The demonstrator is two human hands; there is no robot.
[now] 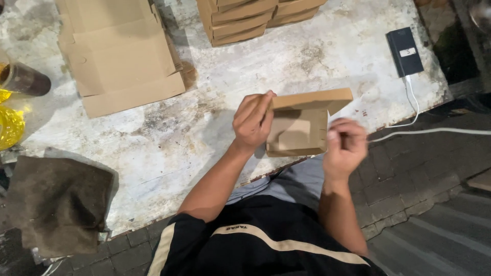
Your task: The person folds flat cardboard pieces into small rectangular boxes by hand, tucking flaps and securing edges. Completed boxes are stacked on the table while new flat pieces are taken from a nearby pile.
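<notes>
A small brown cardboard box [299, 122], partly folded with its lid flap up, is held above the near edge of the worn white table [169, 138]. My left hand [252, 122] grips its left side, fingers curled over the top edge. My right hand [345, 145] is at the box's right side, blurred, fingers bent close to the side flap; whether it grips the flap is unclear.
Flat cardboard blanks [120, 56] lie stacked at the table's far left, folded boxes [245, 18] piled at the far middle. A dark power bank [404, 51] with a white cable [414, 110] sits far right. A dark cloth [56, 204], a brown bottle [25, 79] and yellow plastic [9, 125] are at left.
</notes>
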